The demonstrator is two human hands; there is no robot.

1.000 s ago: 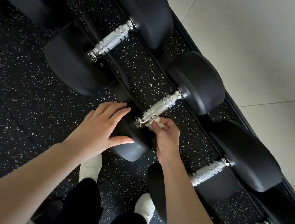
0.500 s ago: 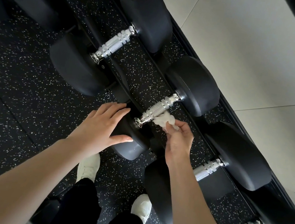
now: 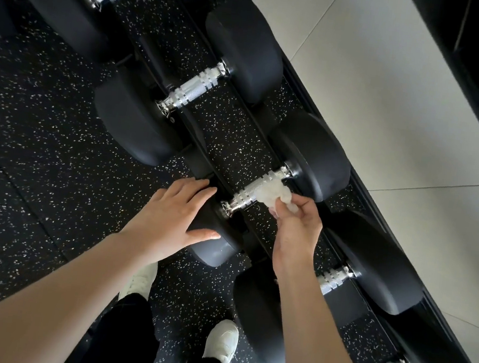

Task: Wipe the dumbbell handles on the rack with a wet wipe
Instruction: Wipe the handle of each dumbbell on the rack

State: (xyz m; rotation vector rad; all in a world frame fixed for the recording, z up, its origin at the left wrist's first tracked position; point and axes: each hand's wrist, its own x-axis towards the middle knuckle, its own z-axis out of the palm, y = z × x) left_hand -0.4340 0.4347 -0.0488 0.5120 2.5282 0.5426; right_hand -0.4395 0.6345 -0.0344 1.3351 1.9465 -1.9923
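Several black dumbbells with chrome handles lie in a diagonal row on the rack (image 3: 360, 183). My right hand (image 3: 295, 229) pinches a crumpled white wet wipe (image 3: 274, 192) and presses it against the far half of the middle dumbbell's chrome handle (image 3: 245, 195). My left hand (image 3: 171, 215) rests flat with straight fingers on that dumbbell's near black head (image 3: 213, 247). Its far head (image 3: 315, 157) sits against the rack's back rail.
Other dumbbell handles (image 3: 195, 89) (image 3: 334, 278) lie to either side of the one I touch. Black speckled rubber floor (image 3: 26, 157) lies left, pale tiles (image 3: 389, 109) right. My white shoes (image 3: 222, 343) stand close to the rack.
My right hand has slid the wipe along the handle from its near end toward the far head. The wipe has bunched out more. My left hand stayed on the near head.
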